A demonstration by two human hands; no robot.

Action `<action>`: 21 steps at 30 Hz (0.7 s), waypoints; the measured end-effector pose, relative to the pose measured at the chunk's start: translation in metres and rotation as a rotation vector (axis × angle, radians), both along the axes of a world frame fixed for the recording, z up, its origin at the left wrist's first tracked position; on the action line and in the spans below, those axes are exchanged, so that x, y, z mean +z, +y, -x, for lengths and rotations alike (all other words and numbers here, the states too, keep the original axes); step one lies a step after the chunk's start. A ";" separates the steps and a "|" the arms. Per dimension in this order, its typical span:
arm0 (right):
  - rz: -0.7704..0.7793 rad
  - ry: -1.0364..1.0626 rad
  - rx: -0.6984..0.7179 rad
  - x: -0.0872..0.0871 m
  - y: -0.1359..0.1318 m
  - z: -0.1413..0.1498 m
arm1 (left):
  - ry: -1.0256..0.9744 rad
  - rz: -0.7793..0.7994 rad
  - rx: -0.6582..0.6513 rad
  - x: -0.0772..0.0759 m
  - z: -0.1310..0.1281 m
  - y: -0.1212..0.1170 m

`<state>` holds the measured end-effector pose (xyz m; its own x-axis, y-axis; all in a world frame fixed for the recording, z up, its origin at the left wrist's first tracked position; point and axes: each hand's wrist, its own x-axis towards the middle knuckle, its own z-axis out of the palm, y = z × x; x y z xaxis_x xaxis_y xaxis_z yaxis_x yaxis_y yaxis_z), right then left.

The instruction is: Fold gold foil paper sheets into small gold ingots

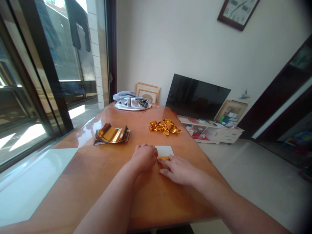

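A small sheet of gold foil paper (165, 150) lies white side up on the table, with a narrow gold strip folded over along its near edge. My left hand (145, 157) is closed, its fingers curled at the sheet's left edge. My right hand (177, 167) rests at the near right of the sheet, fingers stretched along the gold fold and thumb apart on the tabletop. The fingertips partly cover the fold. Beyond my left hand sits a stack of gold foil sheets (112, 134) with curled edges. Folded gold foil pieces (165, 126) lie in a pile beyond the sheet.
The shiny brown table (143, 201) carries a bundle of grey cloth (133, 100) at its far end. A pale sheet (36, 182) covers the left edge. Past the table stand a television (198, 97) and a low white cabinet (212, 132). Glass doors (29, 81) are on the left.
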<state>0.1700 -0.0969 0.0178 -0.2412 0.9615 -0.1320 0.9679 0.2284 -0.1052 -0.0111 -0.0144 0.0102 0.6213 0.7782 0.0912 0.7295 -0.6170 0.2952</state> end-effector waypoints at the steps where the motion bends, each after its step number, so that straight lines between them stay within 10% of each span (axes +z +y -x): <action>1: -0.003 -0.002 0.017 0.001 0.000 0.000 | -0.024 0.007 -0.031 -0.001 -0.002 -0.001; 21: -0.071 0.048 -0.100 -0.030 -0.014 -0.037 | 0.047 -0.002 -0.080 -0.009 -0.008 -0.002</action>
